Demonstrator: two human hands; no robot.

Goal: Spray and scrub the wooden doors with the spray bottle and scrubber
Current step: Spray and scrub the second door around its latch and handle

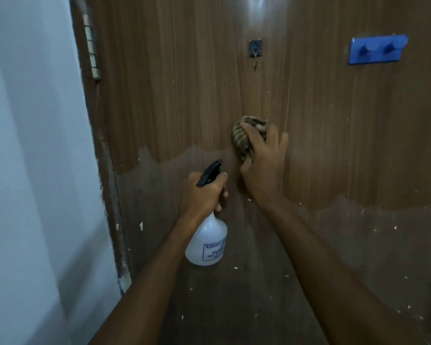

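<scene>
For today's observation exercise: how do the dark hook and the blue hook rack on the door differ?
The dark hook is small with a single hook; the blue hook rack is a wider bar with two pegs. The hook sits nearer the door's middle; the rack sits further right. Both are fixed at similar height.

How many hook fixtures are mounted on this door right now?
2. A small dark hook sits upper centre on the wooden door; a blue two-peg rack sits upper right. More may lie outside the frame.
</scene>
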